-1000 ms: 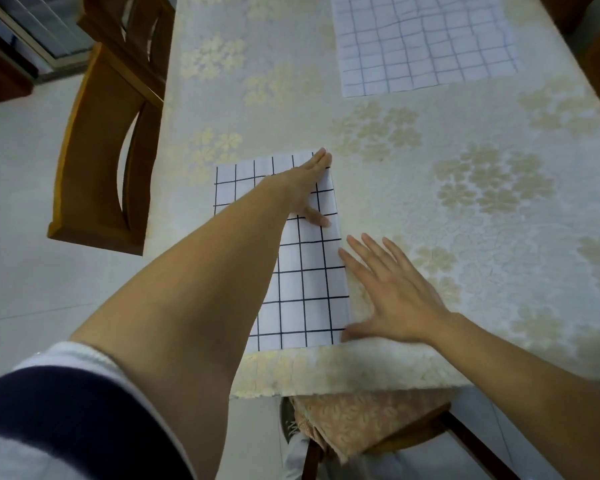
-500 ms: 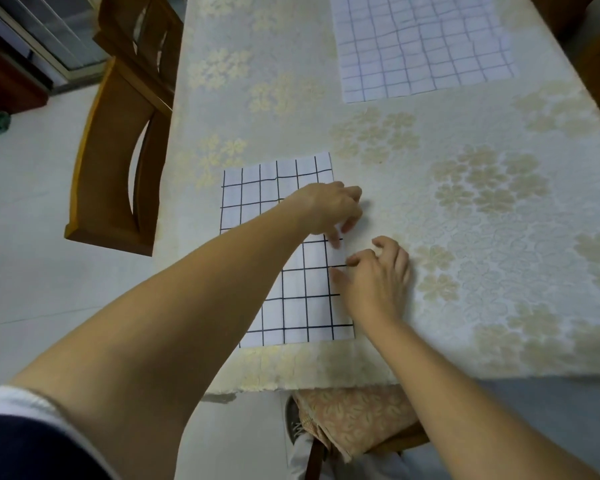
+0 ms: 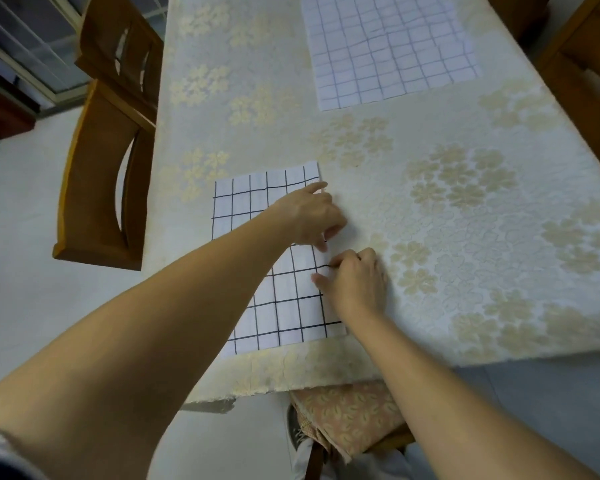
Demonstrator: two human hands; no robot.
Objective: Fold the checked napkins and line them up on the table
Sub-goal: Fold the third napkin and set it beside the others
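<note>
A white napkin with black checks (image 3: 284, 306) lies folded into a long strip near the table's front left corner. My left hand (image 3: 312, 216) sits on its right edge about midway, fingers curled and pinching the cloth. My right hand (image 3: 355, 278) is just below it on the same edge, its thumb and fingers also closed on the cloth. My left forearm hides part of the napkin. A second, larger white napkin with finer blue-grey checks (image 3: 388, 50) lies spread flat at the far side of the table.
The table (image 3: 465, 237) wears a cream cloth with pale gold flowers. A wooden chair (image 3: 97, 188) stands at the left side, another wooden piece (image 3: 582, 77) at the far right. A cushioned seat (image 3: 347, 414) shows below the front edge.
Both hands went from flat and spread on the napkin to curled fingers pinching its right edge. The right hand moved up and left to the edge.
</note>
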